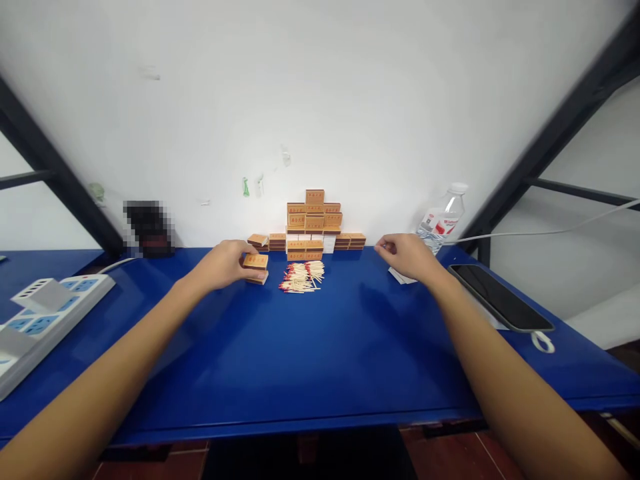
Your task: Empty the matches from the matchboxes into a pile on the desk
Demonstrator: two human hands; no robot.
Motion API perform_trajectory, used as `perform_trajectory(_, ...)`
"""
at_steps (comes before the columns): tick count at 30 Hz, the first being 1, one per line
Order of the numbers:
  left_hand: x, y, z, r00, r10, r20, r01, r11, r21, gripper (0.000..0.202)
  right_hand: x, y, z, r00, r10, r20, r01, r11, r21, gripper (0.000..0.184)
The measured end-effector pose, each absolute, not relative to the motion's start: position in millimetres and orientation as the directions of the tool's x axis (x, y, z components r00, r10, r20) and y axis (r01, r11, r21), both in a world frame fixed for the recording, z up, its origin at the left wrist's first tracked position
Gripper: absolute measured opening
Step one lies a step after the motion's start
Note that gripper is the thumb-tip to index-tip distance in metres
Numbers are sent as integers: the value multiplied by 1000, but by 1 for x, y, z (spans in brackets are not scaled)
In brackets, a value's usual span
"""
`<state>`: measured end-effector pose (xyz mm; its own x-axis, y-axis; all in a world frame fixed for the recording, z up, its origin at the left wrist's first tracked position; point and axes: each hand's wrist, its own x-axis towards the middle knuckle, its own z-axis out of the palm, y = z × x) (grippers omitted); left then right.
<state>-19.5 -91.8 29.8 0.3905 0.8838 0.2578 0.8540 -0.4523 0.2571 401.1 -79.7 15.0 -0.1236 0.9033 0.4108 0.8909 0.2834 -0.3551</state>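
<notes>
My left hand (231,264) is closed around a matchbox (255,261) with an orange top, left of the loose matches. Just beneath it shows a pale edge, perhaps of another box. Red-tipped matches (301,277) lie in a pile at the middle of the blue table (300,360). Behind them rises a stepped stack of matchboxes (315,221) against the wall, with low rows at both sides. My right hand (404,253) hovers right of the stack, fingers curled together; whether something small is between them cannot be made out. White paper pieces (401,277) lie below it.
A clear plastic bottle (443,220) stands behind my right hand. A phone (500,298) and a white cable lie at the right. At the left is a power strip (55,320) with plugs, and a blurred dark object (149,229) leans by the wall.
</notes>
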Motion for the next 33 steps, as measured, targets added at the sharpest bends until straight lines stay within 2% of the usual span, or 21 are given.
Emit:
perform_trajectory(2, -5, -105, 25, 406, 826, 391, 794, -531, 298, 41, 369, -93, 14, -128, 887, 444, 707, 395, -586, 23)
perform_trajectory(4, 14, -119, 19, 416, 763, 495, 738, -602, 306, 38, 329, -111, 9, -219, 920, 323, 415, 388, -823, 34)
perform_trajectory(5, 23, -126, 15, 433, 730, 529, 702, -641, 310, 40, 309, -121, 5, -284, 924, 257, 295, 340, -893, 40)
perform_trajectory(7, 39, -137, 5, 472, 681, 560, 631, -705, 325, 43, 277, -139, -4, -330, 925, 188, 165, 253, -953, 50)
perform_trajectory(11, 49, -147, -11, 494, 630, 600, 573, -754, 320, 47, 258, -155, -14, -344, 924, 169, 103, 216, -971, 52)
perform_trajectory(15, 42, -145, -19, 453, 643, 618, 602, -732, 321, 45, 269, -144, -20, -295, 940, 170, 101, 208, -973, 54)
perform_trajectory(20, 37, -142, -22, 355, 655, 667, 612, -703, 363, 42, 271, -138, -21, -7, 961, 275, 44, 275, -960, 44)
perform_trajectory(22, 38, -143, -21, 330, 645, 689, 610, -703, 366, 40, 268, -143, -20, -68, 965, 255, 31, 257, -966, 38)
perform_trajectory(25, 39, -146, -19, 336, 640, 691, 584, -717, 380, 37, 263, -148, -17, -296, 932, 210, 13, 224, -975, 36)
perform_trajectory(26, 40, -147, -18, 338, 646, 685, 579, -716, 389, 37, 263, -149, -16, -310, 928, 206, 12, 220, -975, 35)
perform_trajectory(30, 41, -150, -16, 322, 670, 669, 595, -693, 407, 40, 265, -147, -13, -145, 971, 189, 7, 192, -981, 35)
perform_trajectory(33, 42, -151, -18, 340, 655, 675, 587, -709, 392, 42, 264, -149, -14, -266, 950, 161, -2, 166, -986, 36)
